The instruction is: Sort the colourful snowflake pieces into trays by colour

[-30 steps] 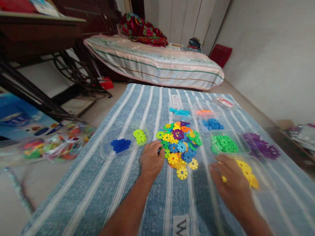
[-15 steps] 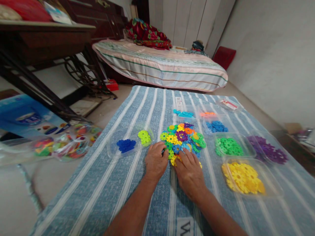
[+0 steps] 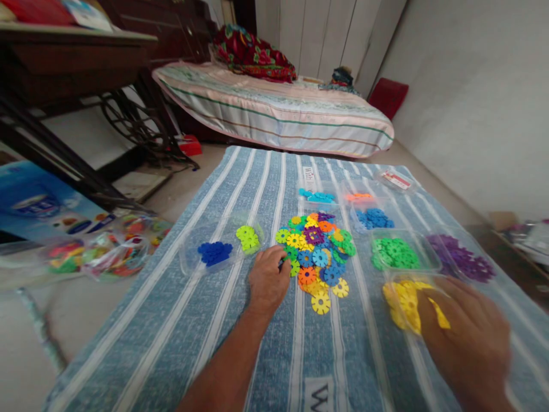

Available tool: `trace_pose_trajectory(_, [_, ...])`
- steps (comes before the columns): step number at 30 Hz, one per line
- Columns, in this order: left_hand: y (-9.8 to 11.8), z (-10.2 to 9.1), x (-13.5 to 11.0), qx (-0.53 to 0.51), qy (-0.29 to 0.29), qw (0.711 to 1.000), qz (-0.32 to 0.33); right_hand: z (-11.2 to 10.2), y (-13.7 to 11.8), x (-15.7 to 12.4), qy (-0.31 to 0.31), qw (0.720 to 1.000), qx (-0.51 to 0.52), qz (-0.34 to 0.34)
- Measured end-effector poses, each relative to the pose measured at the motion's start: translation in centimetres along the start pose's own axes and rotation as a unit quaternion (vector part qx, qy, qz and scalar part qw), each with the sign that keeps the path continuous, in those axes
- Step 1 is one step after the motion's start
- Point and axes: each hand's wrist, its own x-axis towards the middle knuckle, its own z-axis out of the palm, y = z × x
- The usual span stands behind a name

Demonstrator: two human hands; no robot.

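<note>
A mixed pile of flower-shaped plastic discs (image 3: 319,257) in several colours lies on the striped cloth. At the pile's left edge rests my left hand (image 3: 266,277), its fingers curled, with a small dark bit showing between thumb and forefinger. My right hand (image 3: 469,329), blurred by motion, is over the clear box of yellow discs (image 3: 403,303) and hides much of it. A yellow sliver shows between its thumb and fingers; I cannot tell whether it is held or lies in the box. Two loose yellow discs (image 3: 321,302) lie at the near side of the pile.
Clear boxes hold green discs (image 3: 394,253), purple discs (image 3: 463,260), blue discs (image 3: 373,218), light-blue discs (image 3: 319,197) and orange discs (image 3: 359,197). Left of the pile, another box holds dark-blue discs (image 3: 214,253) and lime discs (image 3: 247,238). A bed (image 3: 274,114) stands beyond the table.
My right hand has left the near side of the pile and moved right to the box of yellow discs, uncovering orange, blue and yellow discs. My left hand has stayed at the pile's edge.
</note>
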Motion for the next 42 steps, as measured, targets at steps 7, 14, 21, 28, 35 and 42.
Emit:
trace_pose_trajectory(7, [1.6,-0.6,-0.4,0.052,0.047,0.994,0.084,1.9,-4.8,-1.4,-0.041,0.986,0.163,0.011])
trace_pose_trajectory(14, [4.0,-1.6,-1.3,0.077,-0.083,0.982,0.149,6.6,-9.0,-0.2,-0.068,0.958,0.272,0.052])
trace_pose_trajectory(21, [4.1,-1.6,-1.4,0.088,-0.118,0.977,0.156,10.4,-7.3,0.3,-0.035,0.953,0.276,0.12])
trace_pose_trajectory(28, [4.1,-1.1,-1.4,0.07,-0.064,0.978,0.184,11.3,-6.6,-0.7,-0.049,0.945,0.29,0.142])
trace_pose_trajectory(35, [3.5,-0.7,-1.1,0.061,-0.001,0.979,0.194,11.5,-6.7,-0.6,-0.057,0.942,0.296,0.148])
trace_pose_trajectory(42, [3.3,-1.2,-0.8,0.015,-0.012,0.995,0.096,11.5,-6.8,-0.5,-0.043,0.938,0.306,0.156])
